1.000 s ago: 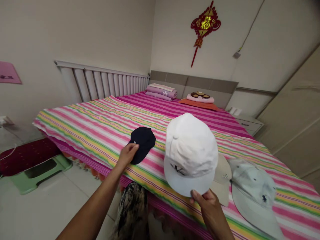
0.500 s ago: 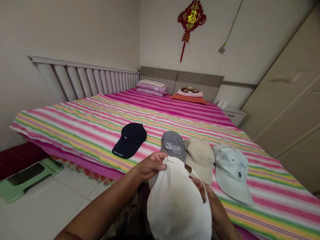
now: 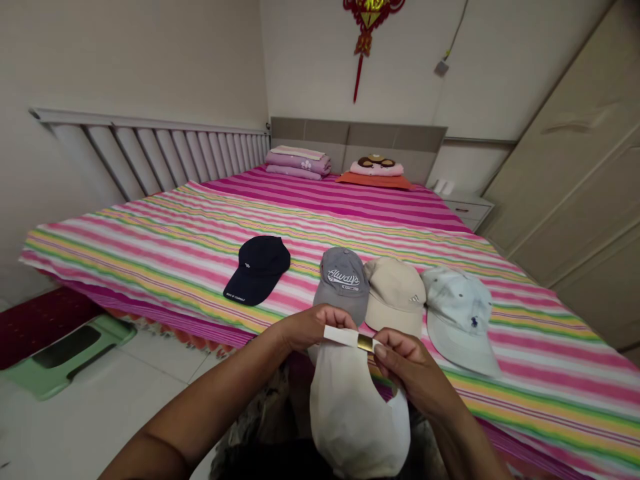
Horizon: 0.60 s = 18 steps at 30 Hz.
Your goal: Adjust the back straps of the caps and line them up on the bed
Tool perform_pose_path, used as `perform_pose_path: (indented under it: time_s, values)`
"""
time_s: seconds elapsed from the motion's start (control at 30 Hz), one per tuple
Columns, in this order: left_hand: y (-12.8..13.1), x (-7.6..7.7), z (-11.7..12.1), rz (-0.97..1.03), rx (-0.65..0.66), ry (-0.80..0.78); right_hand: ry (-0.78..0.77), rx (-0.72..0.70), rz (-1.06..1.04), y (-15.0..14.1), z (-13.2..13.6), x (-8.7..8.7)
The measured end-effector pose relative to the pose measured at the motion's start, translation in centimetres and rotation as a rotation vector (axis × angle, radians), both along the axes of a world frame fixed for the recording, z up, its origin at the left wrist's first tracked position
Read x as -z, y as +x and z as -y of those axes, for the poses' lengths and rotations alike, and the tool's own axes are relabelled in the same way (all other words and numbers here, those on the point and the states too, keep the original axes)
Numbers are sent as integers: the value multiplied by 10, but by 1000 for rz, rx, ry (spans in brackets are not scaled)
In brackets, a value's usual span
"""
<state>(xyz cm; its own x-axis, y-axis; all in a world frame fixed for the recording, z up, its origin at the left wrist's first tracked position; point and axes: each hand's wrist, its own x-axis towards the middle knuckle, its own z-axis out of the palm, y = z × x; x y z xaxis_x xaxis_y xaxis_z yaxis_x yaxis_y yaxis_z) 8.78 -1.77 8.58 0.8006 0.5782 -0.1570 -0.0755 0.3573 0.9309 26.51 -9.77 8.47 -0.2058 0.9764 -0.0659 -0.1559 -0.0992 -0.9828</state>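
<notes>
One white baseball cap (image 3: 357,420) in the head view, held up at the near edge of the bed (image 3: 145,243), crown hanging below and back strap (image 3: 340,335) uppermost. Left grip (image 3: 320,327) clamped on the left end of the back strap. Right grip (image 3: 407,360) clamped too, thumb and fingers together on the back strap just right of a gold buckle (image 3: 365,343).

Beyond the hands, along the near edge of the bed: gray baseball cap (image 3: 341,263) with white "Always" lettering, touching a beige baseball cap (image 3: 395,293) on its right; next in line, a pale blue baseball cap (image 3: 460,313), right up against the beige baseball cap. To the left, well apart from that row, a navy baseball cap (image 3: 263,263), brim slanted toward the near edge.

At the far edge, below the headboard (image 3: 400,143), folded purple bedding (image 3: 295,163) near the far left corner and an orange cloth (image 3: 373,181) farther right. Along the left edge, a white radiator (image 3: 160,150). On the floor, off the near left corner, a green stool (image 3: 113,325). By the far right corner, a white nightstand (image 3: 470,209).
</notes>
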Motion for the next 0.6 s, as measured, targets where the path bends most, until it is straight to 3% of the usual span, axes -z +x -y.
perform_pose_path:
  time_s: [0.27,0.47,0.6]
  values:
    - [2,-16,5,-8,203,-23,32,-2,97,-3,-1,-10]
    - [5,-6,14,76,151,-137,13,-25,66,-6,0,-11]
    - [7,4,18,70,92,-130,-2,-30,35,-9,0,-8]
